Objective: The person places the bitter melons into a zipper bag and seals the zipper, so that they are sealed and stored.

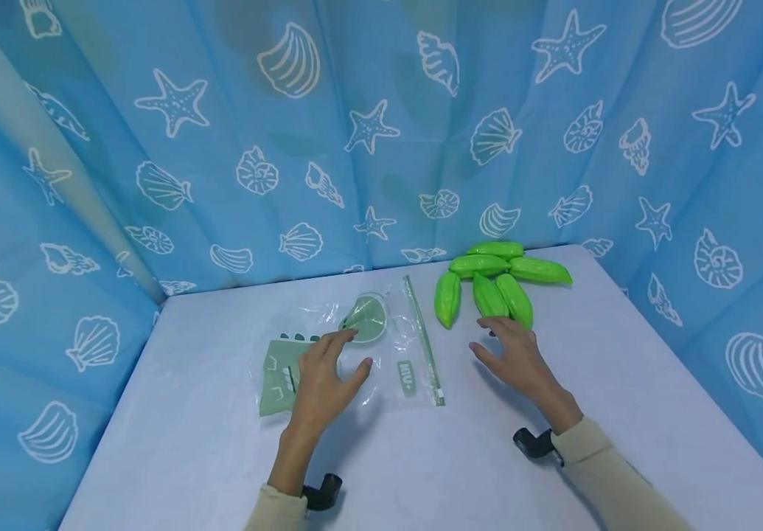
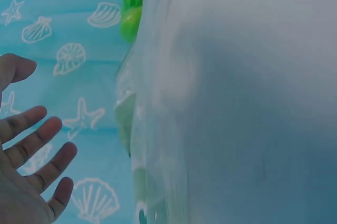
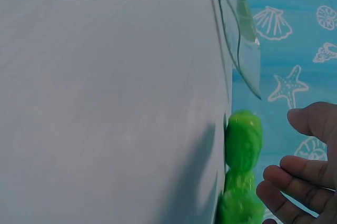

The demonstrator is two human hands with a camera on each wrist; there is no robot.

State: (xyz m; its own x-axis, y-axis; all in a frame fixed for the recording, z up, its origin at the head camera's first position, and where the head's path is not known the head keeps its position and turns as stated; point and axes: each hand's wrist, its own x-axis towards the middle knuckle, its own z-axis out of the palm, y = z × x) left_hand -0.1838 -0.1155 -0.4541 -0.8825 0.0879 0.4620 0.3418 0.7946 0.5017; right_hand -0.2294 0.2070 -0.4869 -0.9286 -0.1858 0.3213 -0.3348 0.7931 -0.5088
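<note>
Left grip hovers spread over clear bag.

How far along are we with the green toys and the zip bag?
Nothing is packed yet: all six green toy pods lie in a cluster on the table, outside the clear zip bag. The left hand is over the flat bag; the right hand reaches, open, toward the nearest pods. All the pods remain outside the bag.

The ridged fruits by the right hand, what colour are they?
Bright green, all six fruits, glossy like plastic. The head view shows them best, just beyond the right hand.
</note>
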